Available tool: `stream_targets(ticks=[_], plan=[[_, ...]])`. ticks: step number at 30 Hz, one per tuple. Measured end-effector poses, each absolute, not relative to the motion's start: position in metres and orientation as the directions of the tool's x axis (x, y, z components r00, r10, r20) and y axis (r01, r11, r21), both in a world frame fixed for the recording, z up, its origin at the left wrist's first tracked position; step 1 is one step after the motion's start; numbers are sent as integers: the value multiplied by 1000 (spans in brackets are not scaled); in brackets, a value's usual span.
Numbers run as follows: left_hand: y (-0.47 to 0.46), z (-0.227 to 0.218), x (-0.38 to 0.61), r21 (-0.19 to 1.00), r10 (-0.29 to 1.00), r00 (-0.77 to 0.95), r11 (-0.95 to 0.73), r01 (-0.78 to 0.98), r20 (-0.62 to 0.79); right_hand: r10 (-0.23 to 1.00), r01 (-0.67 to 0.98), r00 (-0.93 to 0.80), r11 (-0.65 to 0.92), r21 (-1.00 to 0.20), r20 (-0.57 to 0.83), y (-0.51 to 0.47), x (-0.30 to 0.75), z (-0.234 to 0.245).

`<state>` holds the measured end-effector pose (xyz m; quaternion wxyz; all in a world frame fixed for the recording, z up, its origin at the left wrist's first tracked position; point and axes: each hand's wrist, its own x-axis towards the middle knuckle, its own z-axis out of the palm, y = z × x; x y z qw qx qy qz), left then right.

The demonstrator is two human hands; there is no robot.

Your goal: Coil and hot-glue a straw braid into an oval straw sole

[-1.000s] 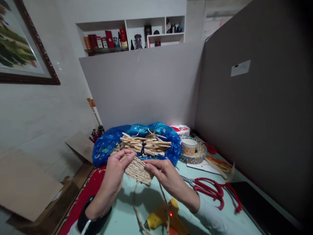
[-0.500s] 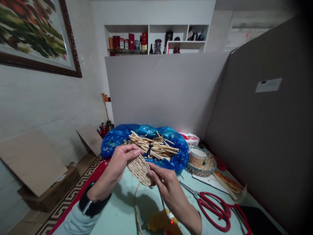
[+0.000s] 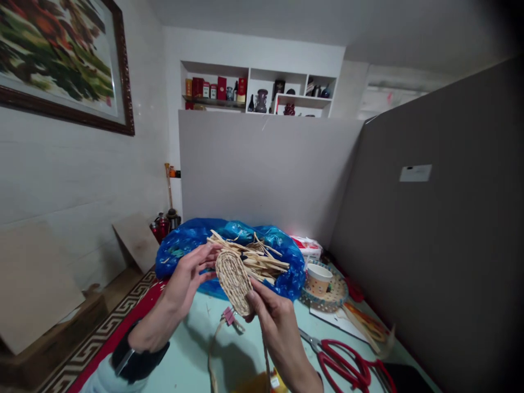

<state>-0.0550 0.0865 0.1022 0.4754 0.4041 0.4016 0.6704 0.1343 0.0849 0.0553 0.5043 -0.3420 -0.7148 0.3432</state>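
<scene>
An oval coiled straw mat (image 3: 233, 279) stands tilted up on edge above the table. My left hand (image 3: 187, 278) holds its left rim with the fingers curled on it. My right hand (image 3: 270, 316) pinches its lower edge. A loose braided straw cord (image 3: 216, 344) hangs from the mat, with a small pink clip (image 3: 228, 315) at its lower end. Behind the mat lies a tied bundle of straw strips (image 3: 256, 256) on a blue plastic bag (image 3: 184, 245).
Red-handled scissors (image 3: 347, 368) lie on the pale green table (image 3: 192, 355) at the right. A paper cup (image 3: 318, 279) sits on a woven coaster (image 3: 333, 297). A yellow glue gun (image 3: 262, 383) pokes in at the bottom. Grey partitions (image 3: 262, 169) close the back and right.
The mat has been turned from lying flat to standing on edge, facing me. My head has tilted up, so the table sits lower in view.
</scene>
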Motion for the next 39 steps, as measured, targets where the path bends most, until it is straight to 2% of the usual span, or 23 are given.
stream_targets(ticks=[5, 12, 28, 39], plan=[[88, 91, -37, 898, 976, -205, -158, -411, 78, 834, 193, -117, 552, -811, 540, 90, 140, 58], [72, 84, -1, 900, 992, -39, -123, -418, 117, 802, 235, -28, 585, -776, 596, 93, 140, 57], [62, 85, 3, 915, 978, -133, -197, -352, 159, 723, 247, 5, 668, -702, 690, 85, 133, 51], [65, 84, 3, 925, 983, -130, -167, -342, 129, 721, 236, 24, 669, -705, 692, 85, 133, 48]])
